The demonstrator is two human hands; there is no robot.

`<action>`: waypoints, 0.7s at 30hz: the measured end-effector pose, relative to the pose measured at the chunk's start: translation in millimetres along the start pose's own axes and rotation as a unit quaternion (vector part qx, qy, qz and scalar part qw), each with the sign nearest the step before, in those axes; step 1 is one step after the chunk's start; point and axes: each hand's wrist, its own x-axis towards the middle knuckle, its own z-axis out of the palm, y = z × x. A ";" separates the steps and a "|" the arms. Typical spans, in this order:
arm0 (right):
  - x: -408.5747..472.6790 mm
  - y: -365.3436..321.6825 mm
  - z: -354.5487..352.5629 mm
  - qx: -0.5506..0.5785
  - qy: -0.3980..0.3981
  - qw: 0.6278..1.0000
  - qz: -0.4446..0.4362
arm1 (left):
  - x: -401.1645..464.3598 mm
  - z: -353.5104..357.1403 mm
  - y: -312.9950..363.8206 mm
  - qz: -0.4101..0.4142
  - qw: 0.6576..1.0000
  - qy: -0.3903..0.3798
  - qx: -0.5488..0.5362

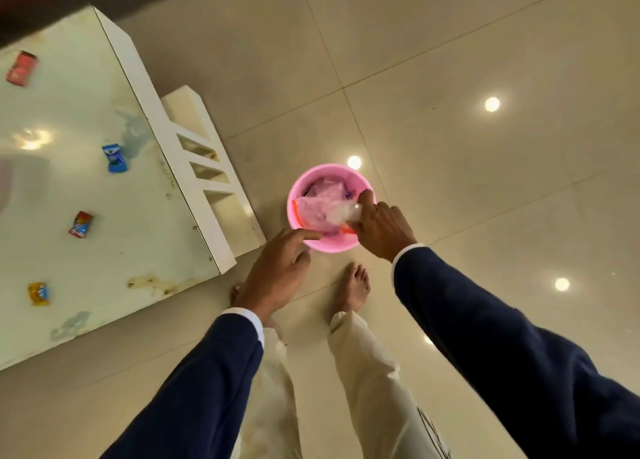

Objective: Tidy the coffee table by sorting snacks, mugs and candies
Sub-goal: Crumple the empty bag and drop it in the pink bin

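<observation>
A pink bin (298,188) stands on the floor beside the white coffee table (104,195). My right hand (381,226) is over the bin, shut on a clear plastic wrapper (325,212) with an orange edge. My left hand (277,271) hovers at the bin's near rim, fingers apart, one finger touching the wrapper. On the table lie a red packet (21,68), a blue candy (114,158), a red-and-blue candy (81,224) and a yellow candy (38,293).
The table has a white side shelf (207,167) with open slots next to the bin. Glossy beige floor tiles (485,188) spread to the right. My bare feet (353,289) stand just behind the bin. A dark object sits at the top left corner.
</observation>
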 end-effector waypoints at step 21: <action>91.2 6.2 89.5 -0.227 -0.147 0.962 -0.028 | 0.8 4.9 -81.3 -0.010 0.999 0.013 -0.027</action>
